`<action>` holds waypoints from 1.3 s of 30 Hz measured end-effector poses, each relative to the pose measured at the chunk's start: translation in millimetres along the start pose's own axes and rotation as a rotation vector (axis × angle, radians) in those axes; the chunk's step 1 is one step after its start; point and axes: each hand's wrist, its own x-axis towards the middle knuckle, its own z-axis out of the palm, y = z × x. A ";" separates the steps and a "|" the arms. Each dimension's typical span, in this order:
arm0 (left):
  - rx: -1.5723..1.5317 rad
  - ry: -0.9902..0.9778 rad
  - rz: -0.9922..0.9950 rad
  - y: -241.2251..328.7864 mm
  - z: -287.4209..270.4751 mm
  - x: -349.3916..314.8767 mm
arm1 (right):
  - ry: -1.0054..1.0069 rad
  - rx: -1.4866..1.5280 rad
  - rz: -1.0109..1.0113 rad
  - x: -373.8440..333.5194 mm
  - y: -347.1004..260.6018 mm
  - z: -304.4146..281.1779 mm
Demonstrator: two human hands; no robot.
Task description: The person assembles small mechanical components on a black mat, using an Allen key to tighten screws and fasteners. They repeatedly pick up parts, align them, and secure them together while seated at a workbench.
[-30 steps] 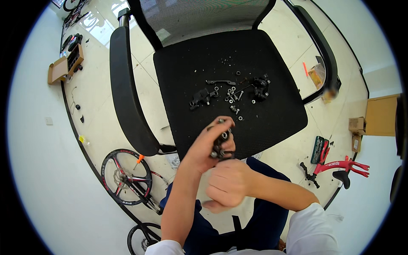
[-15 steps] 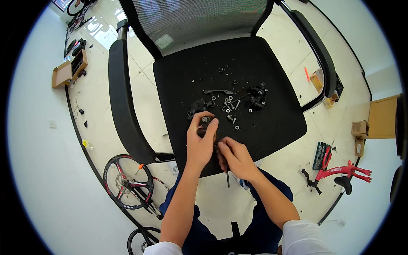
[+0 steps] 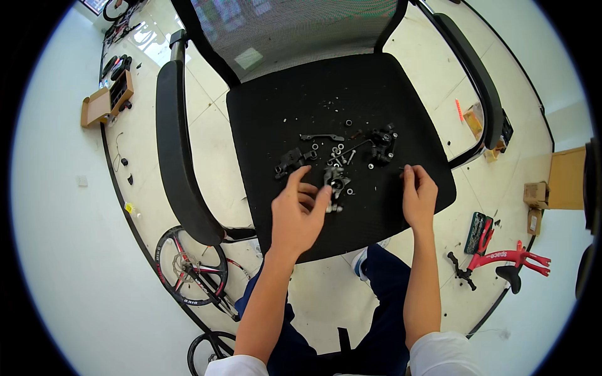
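My left hand (image 3: 296, 213) is over the front of the black chair seat (image 3: 389, 213), its fingers apart. Just beside its thumb is a grey metal part (image 3: 337, 180), slightly blurred; whether the thumb touches it I cannot tell. My right hand (image 3: 420, 197) is at the seat's right side, thumb and forefinger pinched together. A tiny dark tip shows at those fingertips, and the rest is lost against the black seat. Between the hands lie loose bolts (image 3: 351, 156) and washers. A dark bracket-like part (image 3: 293, 161) is beyond my left hand.
Farther back on the seat are a flat dark arm (image 3: 322, 136) and a black mechanical assembly (image 3: 381, 144). Armrests (image 3: 179, 156) flank the seat. On the floor are a bicycle wheel (image 3: 164, 263), a red frame (image 3: 501, 255), a green case (image 3: 475, 232) and an opened cardboard box (image 3: 96, 108).
My hands have moved apart, the right one going far right and forward. The thin dark rod below it no longer shows. The grey metal part now appears beside my left hand, whose fingers have spread.
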 end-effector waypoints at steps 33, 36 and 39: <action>-0.448 0.175 0.024 -23.1 -29.4 35.2 | -0.194 -0.215 -0.587 53.3 -70.1 97.0; -0.776 0.108 -0.081 -24.3 -35.5 33.5 | -0.231 -0.174 -0.533 50.0 -76.3 96.9; -0.915 -0.010 -0.147 -19.3 -47.8 29.1 | -0.188 0.117 -0.327 24.0 -94.7 81.1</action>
